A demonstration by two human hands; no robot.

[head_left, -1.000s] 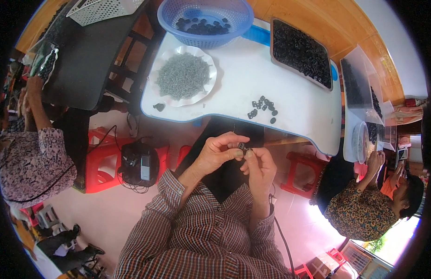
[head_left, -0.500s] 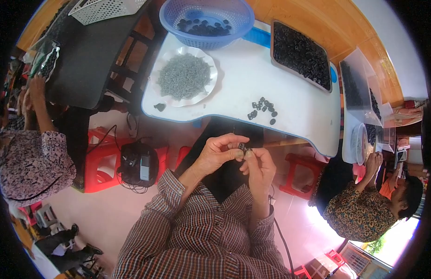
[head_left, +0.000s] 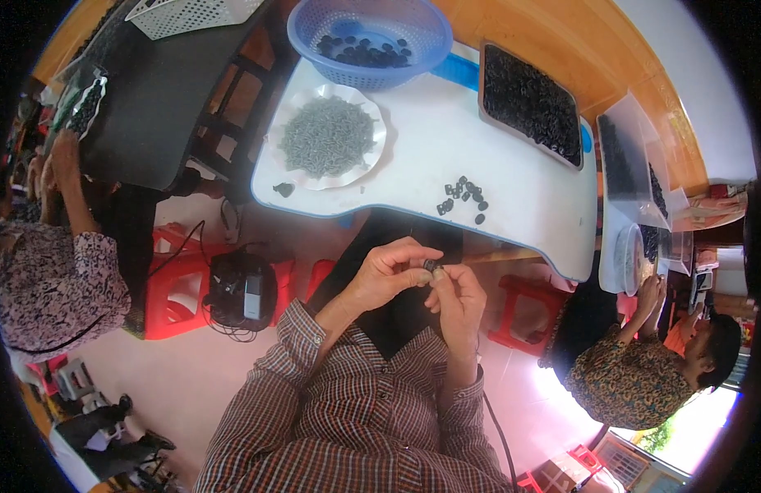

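A small black part sits between my two hands, just off the near edge of the white table. My left hand pinches it between thumb and forefinger. From the other side my right hand presses thumb and fingertips together at the same part; whether a second tiny piece is in them cannot be made out. On the table beyond lies a loose group of small black parts. A white scalloped plate at the left holds a heap of small grey, rod-like pieces.
A blue perforated basket with black parts stands at the back. At the back right is a tray full of black pieces. Co-workers sit left and right. Red stools and a black bag with cables are on the floor.
My hands stay together at the black part, with only slight finger movement. The whole view has shifted a little.
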